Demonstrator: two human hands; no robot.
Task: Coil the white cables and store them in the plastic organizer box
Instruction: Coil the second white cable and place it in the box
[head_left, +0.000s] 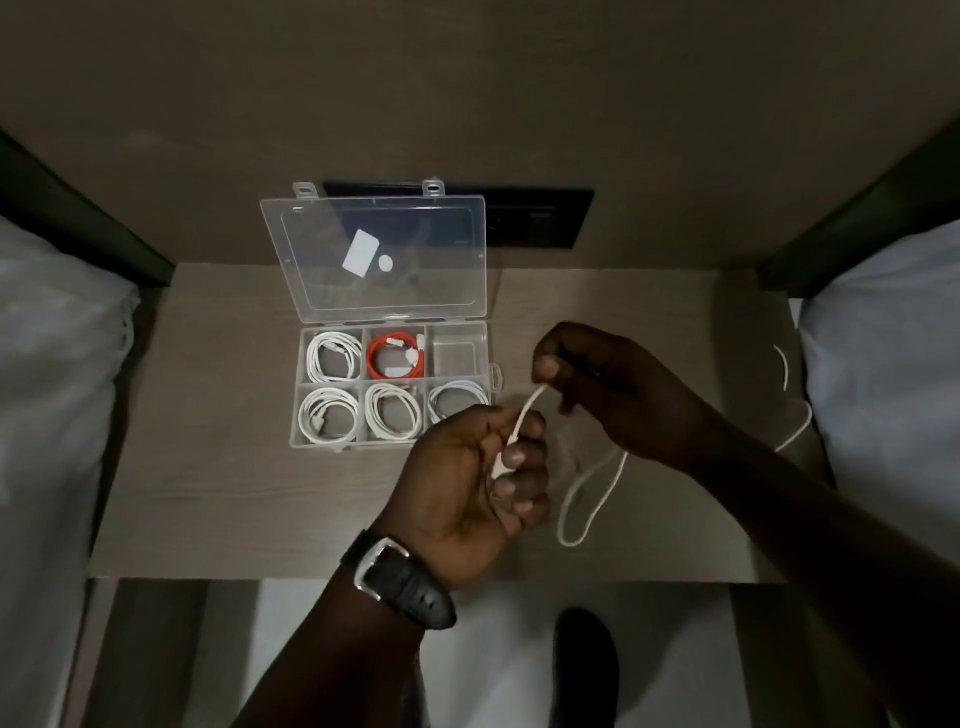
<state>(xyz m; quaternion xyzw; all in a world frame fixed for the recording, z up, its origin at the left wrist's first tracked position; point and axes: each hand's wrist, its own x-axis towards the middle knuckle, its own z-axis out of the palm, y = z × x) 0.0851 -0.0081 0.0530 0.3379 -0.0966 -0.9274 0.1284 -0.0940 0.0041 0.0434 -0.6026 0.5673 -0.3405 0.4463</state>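
Left grip (506, 460) closed round white cable (592, 488) plug end, right grip (558, 371) pinching it just above; slack trailing over counter (234, 493). Light, limp, springy: best held near plug.

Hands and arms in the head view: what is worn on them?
Both forearms are bare, with no sleeves or gloves in view. The left hand has a wristwatch with a wide dark strap and a silver-coloured metal buckle on its wrist. The right hand shows no watch; I see no rings on either.
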